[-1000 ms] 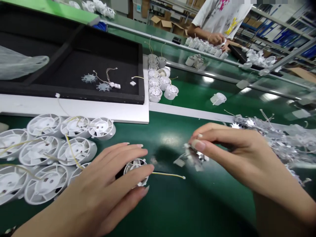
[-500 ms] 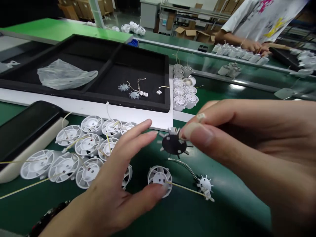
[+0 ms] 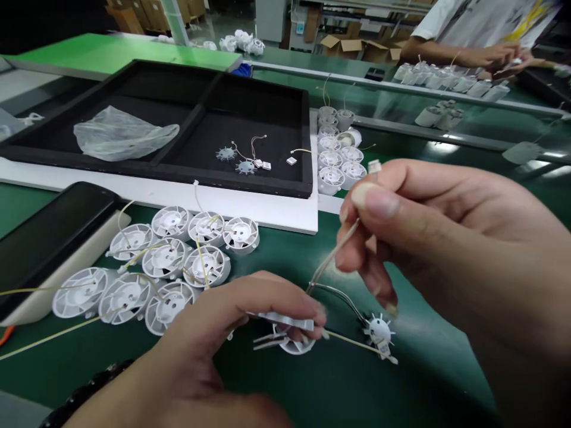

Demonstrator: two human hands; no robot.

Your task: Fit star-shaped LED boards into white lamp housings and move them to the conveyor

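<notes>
My left hand (image 3: 191, 345) is closed on a spoked disc (image 3: 283, 321), seen nearly edge-on, its index finger over the top. Thin wires (image 3: 332, 257) run up from near there to my right hand (image 3: 432, 244), whose thumb and index finger pinch them below a small white connector (image 3: 374, 166). Under my left fingers sits a white round fan-like housing (image 3: 298, 346), partly covered, with a yellowish wire leading right. To its right lies another white spoked disc (image 3: 380, 328) with its own wires.
Several white housings (image 3: 172, 223) with wires stand at left, beside a black-topped case (image 3: 49, 238). Behind is a black divided tray (image 3: 267, 187) holding a clear plastic bag (image 3: 125, 137) and loose spoked discs (image 3: 245, 167). More housings (image 3: 331, 178) flank it. Across the bench, a co-worker's hands (image 3: 504, 56) work.
My left hand has gone from spread fingers to gripping the spoked disc. My right hand has let go of the disc and moved up, now pinching its wires near the connector.
</notes>
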